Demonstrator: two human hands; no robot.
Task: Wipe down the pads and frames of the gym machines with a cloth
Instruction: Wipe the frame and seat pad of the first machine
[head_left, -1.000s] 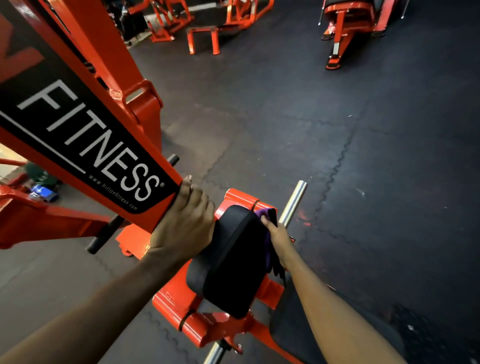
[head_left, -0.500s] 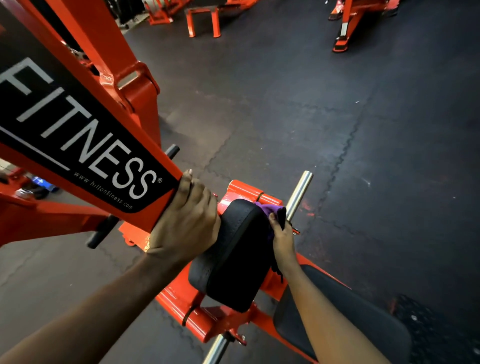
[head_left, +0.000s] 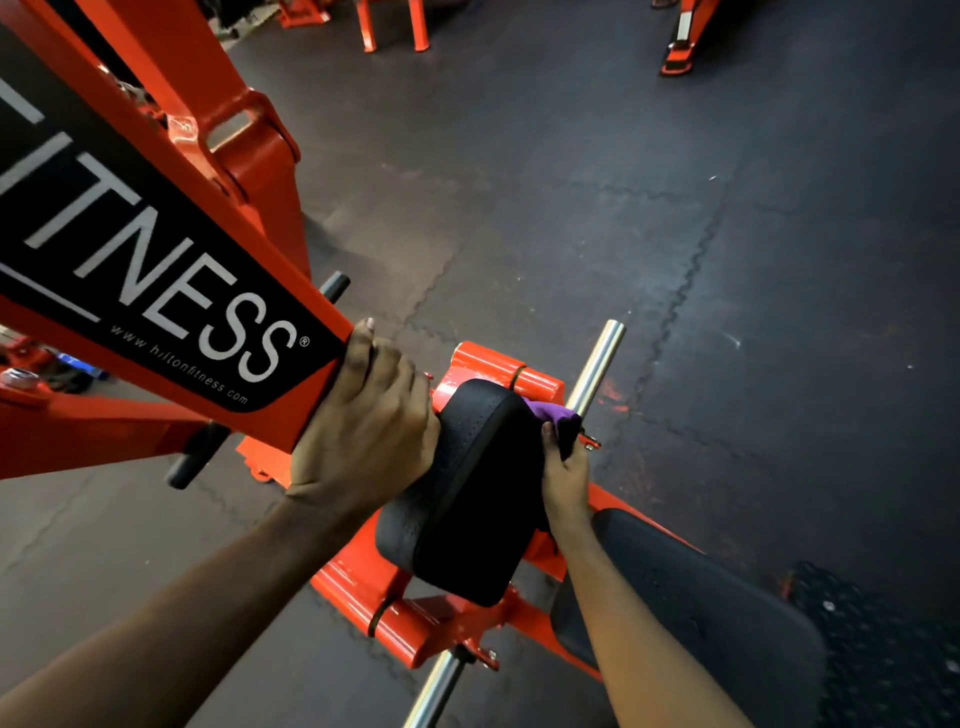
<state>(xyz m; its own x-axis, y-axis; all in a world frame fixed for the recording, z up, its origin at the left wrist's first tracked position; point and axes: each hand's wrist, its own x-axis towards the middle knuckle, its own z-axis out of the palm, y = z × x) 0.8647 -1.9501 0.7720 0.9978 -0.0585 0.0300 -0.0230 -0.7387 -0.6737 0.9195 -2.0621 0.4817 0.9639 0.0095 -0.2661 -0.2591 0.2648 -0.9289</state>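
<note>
Fingers (head_left: 548, 440) of the right hand (head_left: 565, 480) pinch the cloth (head_left: 555, 413) against the far top edge of the pad (head_left: 467, 499) while the left hand (head_left: 363, 431) grips the frame (head_left: 244, 171) end; wiping is judged underway, with frame and seat (head_left: 701, 597) outstanding.

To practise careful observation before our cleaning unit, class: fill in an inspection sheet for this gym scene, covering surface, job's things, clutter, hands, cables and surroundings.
Surface: dark rubber floor of joined mats, scuffed.
Job's things: purple cloth on the far side of the black pad; orange frame; black seat at lower right.
Clutter: small blue thing on the floor at left, too unclear to name.
Hands: left hand grips the end of the frame's labelled beam; right hand holds the cloth against the pad.
Cables: nothing seen.
Surroundings: other orange machines at the back; steel bar beside the pad.
</note>
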